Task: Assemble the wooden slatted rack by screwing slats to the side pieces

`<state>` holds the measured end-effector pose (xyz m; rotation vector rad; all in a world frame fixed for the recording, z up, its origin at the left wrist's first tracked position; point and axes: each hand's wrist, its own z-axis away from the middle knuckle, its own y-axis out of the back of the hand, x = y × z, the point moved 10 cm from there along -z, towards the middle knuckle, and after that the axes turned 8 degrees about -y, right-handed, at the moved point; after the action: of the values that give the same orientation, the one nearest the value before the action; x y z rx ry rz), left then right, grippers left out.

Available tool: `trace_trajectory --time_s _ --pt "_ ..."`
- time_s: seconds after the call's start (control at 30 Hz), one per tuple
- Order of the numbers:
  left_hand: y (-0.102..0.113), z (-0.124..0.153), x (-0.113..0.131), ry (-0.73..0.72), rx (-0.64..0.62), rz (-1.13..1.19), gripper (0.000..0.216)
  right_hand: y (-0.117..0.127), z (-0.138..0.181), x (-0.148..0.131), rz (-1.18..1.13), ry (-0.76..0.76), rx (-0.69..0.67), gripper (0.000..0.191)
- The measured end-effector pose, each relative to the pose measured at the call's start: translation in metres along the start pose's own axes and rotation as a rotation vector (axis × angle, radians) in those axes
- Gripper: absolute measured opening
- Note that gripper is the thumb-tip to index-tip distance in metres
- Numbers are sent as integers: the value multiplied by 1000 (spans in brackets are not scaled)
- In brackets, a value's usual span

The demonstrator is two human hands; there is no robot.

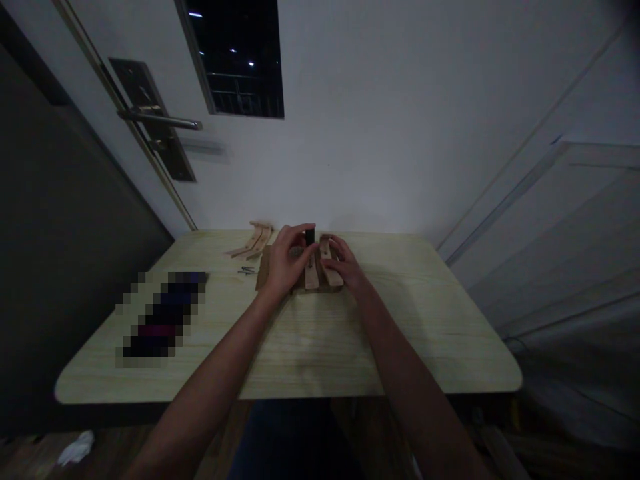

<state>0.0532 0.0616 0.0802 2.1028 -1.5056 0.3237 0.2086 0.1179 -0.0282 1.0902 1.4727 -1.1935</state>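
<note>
My left hand (290,259) pinches a short black cylindrical object (310,236) upright between thumb and fingers. It stands over a narrow wooden piece (311,279) that has a dark hole or screw head; whether they touch I cannot tell. My right hand (347,265) is closed around the right side of a second wooden piece (330,272) with a hole in it, which lies beside the first. Both pieces rest on a brown board (263,273), partly covered by my hands. Several small screws or nails (247,271) lie to the left of the board.
More curved wooden pieces (256,241) with holes lie at the back left of the light wood-grain table (320,360). A blurred-out dark object (165,313) is on the left side. Behind the table stands a white door with a metal handle (165,121) and a dark window (240,60).
</note>
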Motion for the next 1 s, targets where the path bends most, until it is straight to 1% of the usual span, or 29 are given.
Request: trace_trajectory --time_s 0.1,0.23,0.3,0.37,0.43,0.57,0.73,0.83,1.0 --pt "-4 1 3 19 -40 36 33 0 -1 2 -11 -18 -7 74" --pt "-8 0 10 37 -105 99 40 0 -1 3 -41 -30 6 74" --pt "-11 -1 15 23 -149 107 37 -1 0 1 -56 -20 4 72" --pt "-12 -1 20 -1 -170 96 30 -3 0 0 -63 -5 -3 71" --pt "-11 -2 22 -16 -156 87 27 -5 0 -1 -58 3 -13 70" --pt "-10 -2 18 -29 -106 66 30 -4 0 -2 -44 3 -6 72" --pt "0 -1 5 -30 14 10 29 -3 1 1 -61 -30 -4 72" --pt "0 0 0 -11 3 20 30 -3 1 1 -76 -20 7 71" --pt "-3 1 3 15 -52 18 32 -5 2 1 -82 -13 -16 69"
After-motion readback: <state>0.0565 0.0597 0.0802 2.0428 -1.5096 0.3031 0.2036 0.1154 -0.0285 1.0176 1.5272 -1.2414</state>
